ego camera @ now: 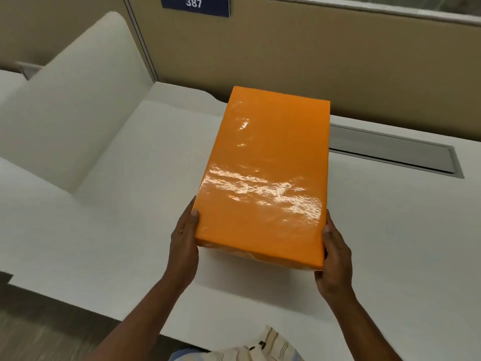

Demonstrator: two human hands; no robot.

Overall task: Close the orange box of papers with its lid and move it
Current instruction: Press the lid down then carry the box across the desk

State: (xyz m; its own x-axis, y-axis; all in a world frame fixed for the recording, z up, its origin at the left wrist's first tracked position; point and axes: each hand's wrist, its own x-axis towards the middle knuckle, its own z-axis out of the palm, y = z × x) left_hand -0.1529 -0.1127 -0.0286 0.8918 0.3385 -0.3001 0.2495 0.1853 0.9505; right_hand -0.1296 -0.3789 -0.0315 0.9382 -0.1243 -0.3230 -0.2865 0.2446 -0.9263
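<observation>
- Orange box [263, 178], lid on, lies lengthwise on the white worktop [390, 230], its far end near the back edge.
- I see my left hand [183, 246] and right hand [334, 256] grasping its 2 near corners.
- Bare worktop lies open on both sides.
- Grey cable tray [390, 149] sits right; white divider [70, 110] left; sign 387 [194, 2] above.

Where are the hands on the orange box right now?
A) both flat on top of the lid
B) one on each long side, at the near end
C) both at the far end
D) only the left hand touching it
B: the left hand and right hand clasp opposite sides of the orange box at its near end, lid on.
</observation>
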